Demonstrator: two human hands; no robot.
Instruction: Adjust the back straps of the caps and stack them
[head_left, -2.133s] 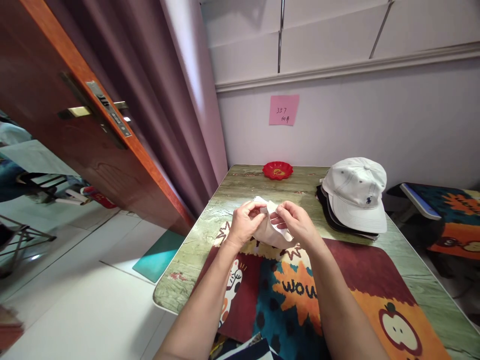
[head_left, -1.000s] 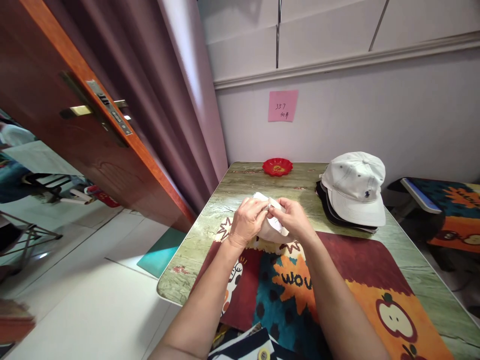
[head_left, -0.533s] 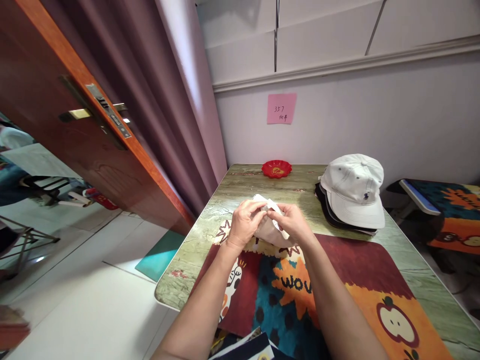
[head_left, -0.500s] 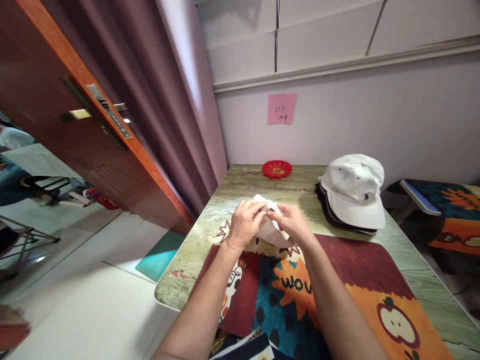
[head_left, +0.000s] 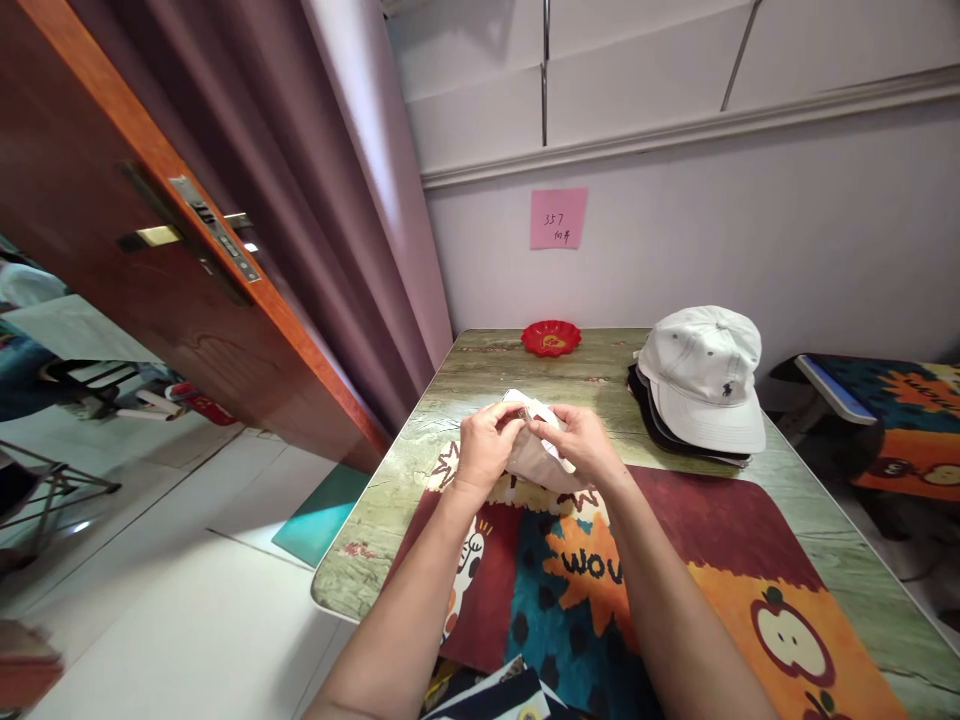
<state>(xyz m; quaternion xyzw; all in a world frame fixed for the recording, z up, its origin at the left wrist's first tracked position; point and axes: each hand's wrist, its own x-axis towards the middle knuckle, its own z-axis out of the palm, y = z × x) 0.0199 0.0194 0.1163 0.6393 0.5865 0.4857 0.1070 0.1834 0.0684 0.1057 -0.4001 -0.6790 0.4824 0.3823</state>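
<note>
A white cap (head_left: 538, 468) rests on the far part of the patterned mat, partly covered by my hands. My left hand (head_left: 484, 442) pinches the cap's strap, where a small metal buckle seems to show between the fingertips. From the other side, my right hand (head_left: 579, 440) grips the strap close to the left fingertips. Fingers of both hands nearly meet above the cap's opening. To the right stands a stack of caps, with a white cap with a small dark logo (head_left: 703, 380) on top and darker ones beneath.
A red scalloped dish (head_left: 551, 338) sits at the table's back edge. The colourful mat (head_left: 720, 500) lies under my forearms on the wood-patterned table (head_left: 349, 560). A wooden door (head_left: 225, 330) and a purple curtain (head_left: 337, 200) stand at left. A second table (head_left: 915, 420) is at right.
The view has shifted slightly. My fingers have moved a little at the strap, and the right thumb and index finger sit slightly differently. Both hands keep hold of the cap.
</note>
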